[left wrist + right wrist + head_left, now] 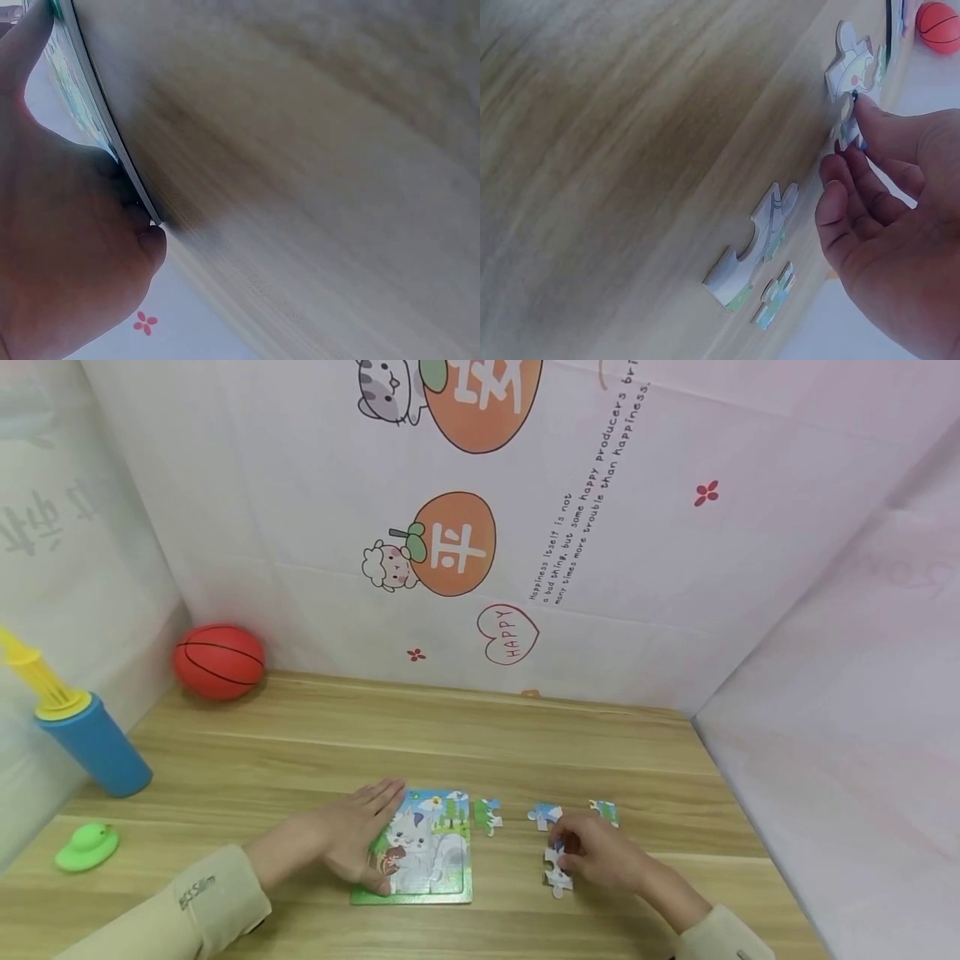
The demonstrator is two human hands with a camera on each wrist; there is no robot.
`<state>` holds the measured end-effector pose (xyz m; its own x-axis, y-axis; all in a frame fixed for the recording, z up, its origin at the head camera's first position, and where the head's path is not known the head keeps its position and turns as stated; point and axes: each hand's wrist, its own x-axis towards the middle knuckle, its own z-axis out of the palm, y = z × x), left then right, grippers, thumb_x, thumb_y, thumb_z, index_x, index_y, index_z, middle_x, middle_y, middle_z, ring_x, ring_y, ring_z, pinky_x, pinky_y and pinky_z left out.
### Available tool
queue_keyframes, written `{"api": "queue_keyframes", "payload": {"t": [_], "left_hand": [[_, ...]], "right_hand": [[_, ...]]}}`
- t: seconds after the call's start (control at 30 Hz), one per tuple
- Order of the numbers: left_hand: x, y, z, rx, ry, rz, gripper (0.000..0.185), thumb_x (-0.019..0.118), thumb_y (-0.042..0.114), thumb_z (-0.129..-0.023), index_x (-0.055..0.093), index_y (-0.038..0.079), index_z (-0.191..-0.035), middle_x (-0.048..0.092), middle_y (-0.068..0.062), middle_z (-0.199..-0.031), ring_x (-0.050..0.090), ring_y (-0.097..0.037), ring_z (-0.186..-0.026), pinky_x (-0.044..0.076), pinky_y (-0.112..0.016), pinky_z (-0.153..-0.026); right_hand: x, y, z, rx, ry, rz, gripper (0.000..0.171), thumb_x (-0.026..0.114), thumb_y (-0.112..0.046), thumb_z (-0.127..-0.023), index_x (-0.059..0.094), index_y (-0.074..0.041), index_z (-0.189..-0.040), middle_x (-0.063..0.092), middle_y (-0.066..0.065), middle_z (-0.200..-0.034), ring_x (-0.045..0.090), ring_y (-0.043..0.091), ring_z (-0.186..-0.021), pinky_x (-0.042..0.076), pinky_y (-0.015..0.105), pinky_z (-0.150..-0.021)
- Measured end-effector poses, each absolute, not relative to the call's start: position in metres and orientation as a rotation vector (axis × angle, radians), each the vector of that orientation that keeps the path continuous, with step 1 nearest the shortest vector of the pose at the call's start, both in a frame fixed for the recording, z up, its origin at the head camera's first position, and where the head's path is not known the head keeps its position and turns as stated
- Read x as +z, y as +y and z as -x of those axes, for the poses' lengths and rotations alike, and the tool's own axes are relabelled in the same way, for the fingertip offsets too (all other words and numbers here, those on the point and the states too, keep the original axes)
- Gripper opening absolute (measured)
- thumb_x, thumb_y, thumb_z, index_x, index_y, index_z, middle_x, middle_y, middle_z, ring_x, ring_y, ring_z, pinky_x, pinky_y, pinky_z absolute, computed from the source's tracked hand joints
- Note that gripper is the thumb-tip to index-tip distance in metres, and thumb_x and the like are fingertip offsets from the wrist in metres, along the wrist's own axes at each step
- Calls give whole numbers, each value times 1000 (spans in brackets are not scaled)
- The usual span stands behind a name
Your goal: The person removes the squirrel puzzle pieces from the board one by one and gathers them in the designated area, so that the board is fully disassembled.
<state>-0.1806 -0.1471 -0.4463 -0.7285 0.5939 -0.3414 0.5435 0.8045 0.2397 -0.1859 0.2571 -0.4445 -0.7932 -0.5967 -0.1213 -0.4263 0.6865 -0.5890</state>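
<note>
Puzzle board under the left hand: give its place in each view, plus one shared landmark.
Head: puzzle board low centre, left hand flat on its left part.
Left wrist: only its thin edge, upper left, beside the hand.
Right wrist: a sliver at the top right.
Shared landmark: wooden table.

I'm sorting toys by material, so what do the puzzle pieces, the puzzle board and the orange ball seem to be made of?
The puzzle pieces look like printed cardboard: thin, flat, pale cut edges under a slightly glossy picture. The puzzle board seems the same, a thin flat sheet with a green border, pressed by the left hand. The orange ball looks like rubber or soft plastic, smooth, with black seam lines; which one I cannot tell.
</note>
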Motion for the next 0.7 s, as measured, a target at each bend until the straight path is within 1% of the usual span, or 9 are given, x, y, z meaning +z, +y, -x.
{"api": "queue_keyframes", "payload": {"t": [0.2, 0.37, 0.43, 0.53, 0.6, 0.67, 0.7], "left_hand": [[-448, -148, 182, 151, 2599, -888, 127, 68, 78, -80, 16, -3, -164, 8, -20, -176, 12, -36, -165, 19, -50, -136], [-450, -149, 182, 143, 2614, -875, 128, 67, 79, -79, 17, -2, -164, 8, -19, -176, 12, -35, -165, 19, -49, -136], [-451, -150, 181, 145, 2621, -882, 128, 68, 79, -79, 17, -2, -164, 8, -20, -176, 12, -35, -165, 19, -50, -136], [-453, -151, 180, 153, 2630, -895, 128, 68, 78, -80, 17, -3, -164, 8, -21, -176, 12, -36, -165, 20, -51, -136], [-454, -152, 179, 163, 2637, -906, 128, 68, 78, -80, 17, -4, -164, 9, -22, -176, 13, -37, -165, 20, -52, -135], [-453, -151, 179, 176, 2640, -914, 128, 69, 77, -79, 18, -4, -163, 10, -22, -175, 13, -38, -164, 20, -52, -135], [-453, -151, 179, 188, 2639, -918, 128, 70, 77, -79, 18, -5, -163, 10, -23, -175, 14, -38, -164, 20, -53, -135]], "right_hand": [[-446, 256, 183, -641, 2687, 858, 14, 76, -14, -93, 70, -12, -106, 65, -7, -97, 52, -1, -84, 48, 18, -69], [-451, 254, 181, -568, 2742, 913, 16, 76, -13, -93, 71, -12, -107, 64, -7, -98, 52, 1, -85, 49, 17, -69], [-450, 251, 180, -527, 2781, 958, 17, 78, -12, -91, 71, -11, -107, 65, -6, -97, 53, 0, -84, 50, 16, -69], [-443, 237, 179, -464, 2860, 995, 17, 78, -10, -91, 72, -8, -107, 70, -3, -98, 62, 5, -85, 55, 16, -71], [-436, 221, 180, -443, 2910, 1037, 17, 77, -8, -91, 72, -5, -106, 73, 2, -98, 68, 10, -85, 59, 18, -71], [-430, 202, 182, -421, 2951, 1071, 16, 75, -9, -93, 72, -4, -108, 75, 5, -101, 73, 16, -90, 62, 20, -74], [-429, 192, 183, -415, 2959, 1092, 16, 74, -10, -94, 73, -4, -108, 76, 6, -102, 74, 17, -91, 63, 20, -75]]}}
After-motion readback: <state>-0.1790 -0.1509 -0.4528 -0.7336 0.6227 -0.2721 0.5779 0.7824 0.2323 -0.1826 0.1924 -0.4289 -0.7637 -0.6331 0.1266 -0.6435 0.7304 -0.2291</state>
